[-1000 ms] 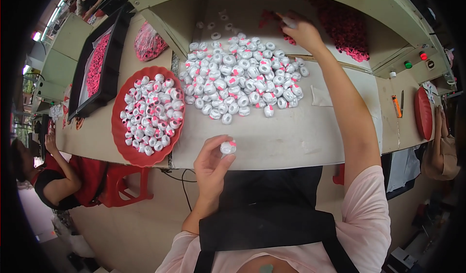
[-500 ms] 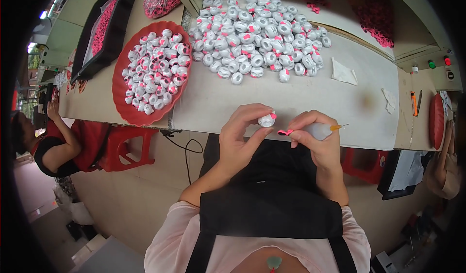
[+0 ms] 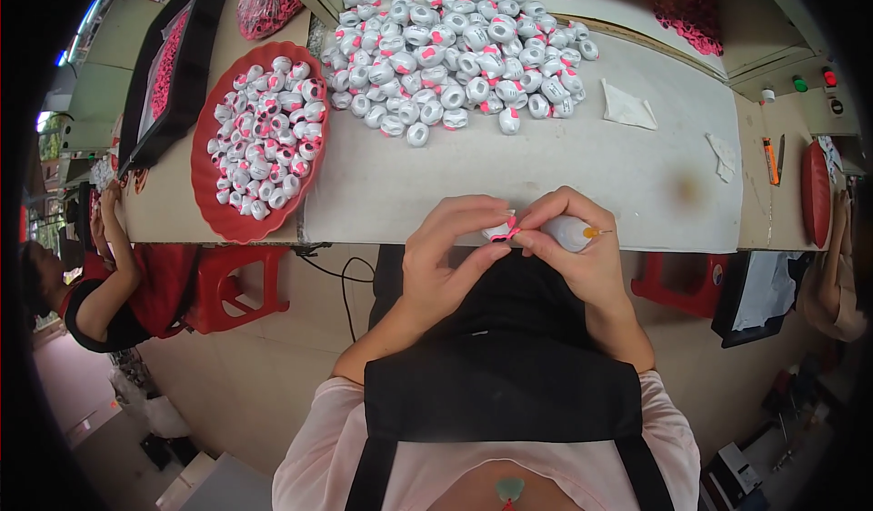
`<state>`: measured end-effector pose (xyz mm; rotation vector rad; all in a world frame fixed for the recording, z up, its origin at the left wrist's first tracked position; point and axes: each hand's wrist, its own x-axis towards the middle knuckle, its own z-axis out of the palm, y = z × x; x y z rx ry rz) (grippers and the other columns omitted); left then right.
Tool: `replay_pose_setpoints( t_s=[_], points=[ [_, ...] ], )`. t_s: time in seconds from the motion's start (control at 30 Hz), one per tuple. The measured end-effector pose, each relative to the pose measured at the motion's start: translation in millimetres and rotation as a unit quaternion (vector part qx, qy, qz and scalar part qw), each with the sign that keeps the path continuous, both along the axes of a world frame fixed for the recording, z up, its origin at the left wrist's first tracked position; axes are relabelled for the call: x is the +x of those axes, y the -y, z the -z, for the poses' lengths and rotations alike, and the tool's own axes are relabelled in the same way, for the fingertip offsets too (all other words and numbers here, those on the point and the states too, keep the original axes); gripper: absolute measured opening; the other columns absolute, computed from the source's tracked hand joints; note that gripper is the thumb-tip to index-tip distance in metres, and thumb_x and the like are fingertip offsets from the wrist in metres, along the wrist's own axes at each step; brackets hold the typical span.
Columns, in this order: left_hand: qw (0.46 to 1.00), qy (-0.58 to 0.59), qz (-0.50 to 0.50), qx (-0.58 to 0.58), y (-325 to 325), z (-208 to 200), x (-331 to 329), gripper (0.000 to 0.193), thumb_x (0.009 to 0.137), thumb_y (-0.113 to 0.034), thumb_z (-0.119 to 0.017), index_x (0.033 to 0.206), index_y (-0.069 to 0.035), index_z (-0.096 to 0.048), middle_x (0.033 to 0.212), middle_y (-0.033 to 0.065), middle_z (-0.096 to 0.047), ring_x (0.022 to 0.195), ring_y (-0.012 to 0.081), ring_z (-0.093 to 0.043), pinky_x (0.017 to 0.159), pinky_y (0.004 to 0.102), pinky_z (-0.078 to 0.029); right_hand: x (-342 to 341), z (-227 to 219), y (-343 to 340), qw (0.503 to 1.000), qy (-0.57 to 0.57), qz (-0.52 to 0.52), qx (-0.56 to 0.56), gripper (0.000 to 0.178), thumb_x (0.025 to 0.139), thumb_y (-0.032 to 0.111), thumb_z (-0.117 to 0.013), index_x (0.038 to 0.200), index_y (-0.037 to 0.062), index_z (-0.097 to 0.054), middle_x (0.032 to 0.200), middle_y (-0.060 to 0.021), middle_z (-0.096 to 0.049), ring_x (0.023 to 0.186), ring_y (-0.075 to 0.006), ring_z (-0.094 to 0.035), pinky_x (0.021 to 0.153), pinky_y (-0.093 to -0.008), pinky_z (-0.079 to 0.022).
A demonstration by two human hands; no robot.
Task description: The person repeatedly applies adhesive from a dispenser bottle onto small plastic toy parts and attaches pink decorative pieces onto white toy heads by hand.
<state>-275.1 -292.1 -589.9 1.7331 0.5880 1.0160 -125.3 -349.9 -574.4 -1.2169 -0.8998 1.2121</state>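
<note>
My left hand (image 3: 435,255) pinches a small white rounded piece (image 3: 494,232) between thumb and fingertips, above the table's near edge. Against it, my right hand (image 3: 587,261) presses a small pink-and-black piece (image 3: 511,235) with thumb and forefinger. Tucked in the same hand is a translucent squeeze bottle (image 3: 567,233), its orange needle tip pointing right. The fingers partly cover both small parts where they meet. Beyond my hands lies a large heap of white rounded pieces with pink patches (image 3: 455,56). To the left, a red scalloped tray (image 3: 207,204) holds similar pieces showing pink and black.
Far left stand a black tray of pink parts (image 3: 162,84) and a clear bag of pink parts (image 3: 264,6). White cloth scraps (image 3: 627,106), an orange marker-like tool (image 3: 770,159) and a red dish (image 3: 816,193) lie rightward. Co-workers sit at both sides, near red stools (image 3: 238,288).
My right hand has moved left, bringing the pink-and-black piece from a gap away onto the white piece. The view has shifted slightly. The squeeze bottle stays in the right hand.
</note>
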Motion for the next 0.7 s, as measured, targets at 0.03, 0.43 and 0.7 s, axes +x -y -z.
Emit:
replay_pose_setpoints(
  t_s=[0.03,0.43,0.7],
  points=[
    [0.997,0.034,0.012,-0.073,1.8,-0.9,0.2,0.028,0.068,0.005,-0.059,0.095,0.000,-0.054,0.096,0.0124,-0.054,0.091,0.0211,-0.052,0.076,0.0285,-0.043,-1.3,0.4,0.6,1.000,-0.005,0.005,0.003,0.010,0.070,0.001,-0.062,0.072,0.0012,-0.053,0.069,-0.0016,-0.054,0.063,-0.0056,-0.050,0.056,-0.0178,-0.038],
    [0.936,0.179,0.123,-0.277,-0.2,-0.4,-3.9,0.023,0.072,0.007,-0.054,0.094,0.002,-0.053,0.104,0.0157,-0.050,0.101,0.0237,-0.046,0.083,0.0340,-0.038,-4.6,-4.6,-2.6,0.993,-0.059,-0.091,0.053,0.030,0.065,-0.002,-0.066,0.092,0.0004,-0.052,0.075,-0.0033,-0.054,0.063,-0.0066,-0.049,0.056,-0.0190,-0.038],
    [0.951,0.165,0.167,-0.202,-10.1,6.6,-6.9,0.018,0.068,0.003,-0.060,0.086,0.002,-0.059,0.095,0.0132,-0.055,0.096,0.0245,-0.048,0.079,0.0333,-0.040,-4.3,10.7,-2.0,0.981,-0.160,-0.091,0.063,0.023,0.066,-0.004,-0.064,0.087,-0.0019,-0.056,0.078,-0.0078,-0.057,0.062,-0.0101,-0.054,0.052,-0.0203,-0.044]
  ],
)
